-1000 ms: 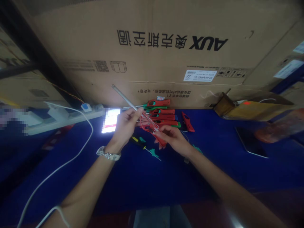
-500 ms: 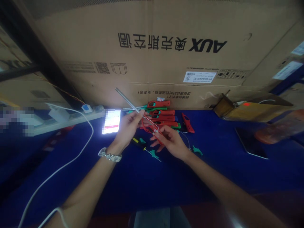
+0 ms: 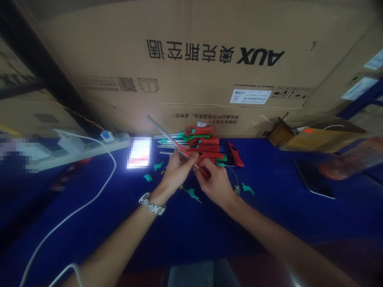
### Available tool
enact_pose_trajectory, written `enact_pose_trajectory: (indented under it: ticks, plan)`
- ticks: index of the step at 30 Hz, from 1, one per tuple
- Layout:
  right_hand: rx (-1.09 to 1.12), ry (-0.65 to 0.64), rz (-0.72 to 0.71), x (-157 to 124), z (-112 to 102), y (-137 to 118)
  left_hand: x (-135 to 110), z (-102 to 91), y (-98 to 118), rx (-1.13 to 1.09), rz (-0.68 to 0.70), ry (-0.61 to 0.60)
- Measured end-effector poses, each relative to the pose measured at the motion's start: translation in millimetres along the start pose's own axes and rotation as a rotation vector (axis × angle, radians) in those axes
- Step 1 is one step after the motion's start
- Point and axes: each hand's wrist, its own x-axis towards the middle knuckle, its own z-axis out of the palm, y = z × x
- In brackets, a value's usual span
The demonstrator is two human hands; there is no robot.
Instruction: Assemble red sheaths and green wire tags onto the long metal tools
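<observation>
A long-nosed lighter (image 3: 183,150) with a red handle and a metal tube slants up to the left in both hands. My left hand (image 3: 179,169), a metal-banded watch at its wrist, closes round the handle near the tube. My right hand (image 3: 214,179) grips the lower end of the handle, and its fingers hide part of it. Behind them lie several red and green lighters (image 3: 206,142) in a row. A red handle piece (image 3: 235,154) sits to their right. Small green plastic parts (image 3: 193,194) are scattered round my hands, and a screwdriver (image 3: 181,187) is partly hidden below my left hand.
A large cardboard box (image 3: 185,24) stands at the back of the blue table (image 3: 167,239). To the left are a lit phone (image 3: 139,153), a power strip (image 3: 89,149) and a white cable (image 3: 100,193). A dark phone (image 3: 312,179), a bottle (image 3: 350,161) and a yellow box (image 3: 323,137) lie at right.
My left hand has slid right and down from the tube to the handle. The loose white wire by the handle no longer shows. My right hand has closed tighter around the handle's lower end.
</observation>
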Motion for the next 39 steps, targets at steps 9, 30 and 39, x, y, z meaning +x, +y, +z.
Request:
enact_pose_trajectory:
  ticks: [9,30,39]
  plan:
    - [0.197,-0.033,0.172,-3.7,-0.6,11.8,6.7,-15.5,5.3,0.089,0.098,-0.164]
    - [0.434,-0.118,0.263,1.7,-0.2,13.7,5.7,-41.8,29.7,0.989,0.870,-0.335]
    - [0.330,-0.211,0.121,6.0,-7.5,18.9,9.7,-42.7,26.5,0.831,0.733,-0.301]
